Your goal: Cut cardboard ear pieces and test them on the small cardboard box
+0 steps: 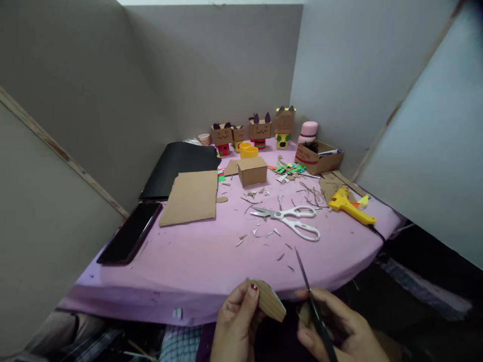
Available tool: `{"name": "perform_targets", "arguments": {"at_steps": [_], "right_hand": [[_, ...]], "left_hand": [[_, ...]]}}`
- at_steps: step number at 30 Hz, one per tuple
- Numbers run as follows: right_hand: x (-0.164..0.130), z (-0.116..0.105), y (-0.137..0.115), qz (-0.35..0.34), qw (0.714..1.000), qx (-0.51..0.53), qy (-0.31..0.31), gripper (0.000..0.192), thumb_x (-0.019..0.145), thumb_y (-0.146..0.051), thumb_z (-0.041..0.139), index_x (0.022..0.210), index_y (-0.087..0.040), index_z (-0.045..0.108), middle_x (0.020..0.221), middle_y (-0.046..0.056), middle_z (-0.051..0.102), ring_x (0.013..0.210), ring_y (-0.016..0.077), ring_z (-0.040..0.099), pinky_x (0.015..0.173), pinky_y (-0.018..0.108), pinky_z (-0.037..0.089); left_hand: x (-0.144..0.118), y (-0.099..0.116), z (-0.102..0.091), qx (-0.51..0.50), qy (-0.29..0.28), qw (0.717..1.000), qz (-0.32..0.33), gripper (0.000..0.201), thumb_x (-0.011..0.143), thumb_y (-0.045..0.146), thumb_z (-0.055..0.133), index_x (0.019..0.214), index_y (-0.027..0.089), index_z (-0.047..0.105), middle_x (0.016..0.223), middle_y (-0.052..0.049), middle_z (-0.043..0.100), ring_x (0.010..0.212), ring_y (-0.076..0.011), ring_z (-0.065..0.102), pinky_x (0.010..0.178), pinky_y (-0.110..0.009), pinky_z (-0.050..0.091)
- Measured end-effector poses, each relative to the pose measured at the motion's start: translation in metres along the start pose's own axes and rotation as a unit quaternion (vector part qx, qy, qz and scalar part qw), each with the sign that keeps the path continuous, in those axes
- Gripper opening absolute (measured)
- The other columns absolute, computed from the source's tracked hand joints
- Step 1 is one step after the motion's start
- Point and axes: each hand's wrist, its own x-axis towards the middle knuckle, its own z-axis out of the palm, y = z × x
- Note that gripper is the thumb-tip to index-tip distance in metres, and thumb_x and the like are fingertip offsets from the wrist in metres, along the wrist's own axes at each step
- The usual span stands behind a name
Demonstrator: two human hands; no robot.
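Note:
Low in front of me, just past the table edge, my left hand (pixel 239 322) pinches a small cardboard piece (pixel 270 302) with one curved side. To its right, my right hand (pixel 339 327) grips a dark-handled blade (pixel 306 279), slim and pointing up and away. Whether this is a knife or one side of a pair of scissors, I cannot tell. The blade and the cardboard piece are apart. A pair of white-handled scissors (pixel 289 216) lies partly open on the pink tablecloth (pixel 181 266), among cardboard scraps (pixel 277 232).
A cardboard sheet (pixel 192 198), black sheet (pixel 181 166) and phone (pixel 132 234) lie left. Centre stands a cardboard box (pixel 252 172); behind it are yellow rings (pixel 249 152) and several cardboard figures (pixel 260 129). Right are a yellow glue gun (pixel 350 207), open carton (pixel 320 160) and pink bottle (pixel 308 129).

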Motion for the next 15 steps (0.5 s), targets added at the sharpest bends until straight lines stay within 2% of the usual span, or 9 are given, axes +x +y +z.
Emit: {"name": "perform_targets", "arguments": {"at_steps": [4, 8, 10, 12, 15], "right_hand": [[0.019, 0.015, -0.014, 0.023, 0.995, 0.095, 0.003, 0.031, 0.078, -0.019, 0.066, 0.107, -0.026, 0.058, 0.078, -0.002, 0.069, 0.069, 0.0135, 0.067, 0.062, 0.019, 0.053], [0.023, 0.018, -0.008, 0.045, 0.993, 0.113, -0.005, 0.027, 0.08, -0.02, 0.065, 0.105, -0.024, 0.056, 0.073, -0.003, 0.066, 0.064, 0.0128, 0.065, 0.057, 0.019, 0.052], [0.019, 0.018, -0.001, 0.02, 0.997, 0.071, 0.024, 0.028, 0.082, -0.023, 0.065, 0.108, -0.025, 0.054, 0.074, -0.003, 0.066, 0.064, 0.0127, 0.066, 0.058, 0.019, 0.052], [0.012, 0.015, 0.005, -0.045, 0.997, -0.01, 0.065, 0.029, 0.082, -0.024, 0.066, 0.108, -0.026, 0.055, 0.077, -0.003, 0.068, 0.067, 0.0129, 0.067, 0.061, 0.019, 0.054], [0.011, 0.004, 0.003, -0.143, 0.975, -0.144, 0.084, 0.028, 0.081, -0.025, 0.066, 0.108, -0.025, 0.057, 0.083, -0.001, 0.07, 0.07, 0.0145, 0.069, 0.066, 0.021, 0.055]], "left_hand": [[-0.001, -0.003, 0.0, 0.014, -0.033, 0.999, -0.025, 0.023, 0.058, 0.031, 0.088, 0.066, 0.015, 0.074, 0.058, 0.0, 0.068, 0.055, -0.0097, 0.06, 0.056, -0.017, 0.048], [0.0, -0.007, -0.003, 0.053, -0.015, 0.998, -0.016, 0.025, 0.059, 0.033, 0.086, 0.071, 0.013, 0.075, 0.062, -0.002, 0.07, 0.056, -0.0114, 0.06, 0.057, -0.02, 0.048], [0.0, -0.007, -0.003, 0.066, 0.009, 0.998, -0.009, 0.026, 0.059, 0.034, 0.085, 0.07, 0.013, 0.075, 0.064, -0.003, 0.07, 0.058, -0.012, 0.06, 0.057, -0.02, 0.048], [0.0, -0.007, -0.002, 0.069, 0.023, 0.997, -0.004, 0.024, 0.06, 0.034, 0.084, 0.068, 0.014, 0.074, 0.062, -0.002, 0.069, 0.059, -0.0116, 0.059, 0.057, -0.019, 0.047], [0.0, -0.005, 0.0, 0.064, 0.025, 0.998, -0.009, 0.021, 0.062, 0.033, 0.082, 0.068, 0.014, 0.074, 0.062, -0.002, 0.069, 0.059, -0.0112, 0.058, 0.057, -0.018, 0.046]]}}
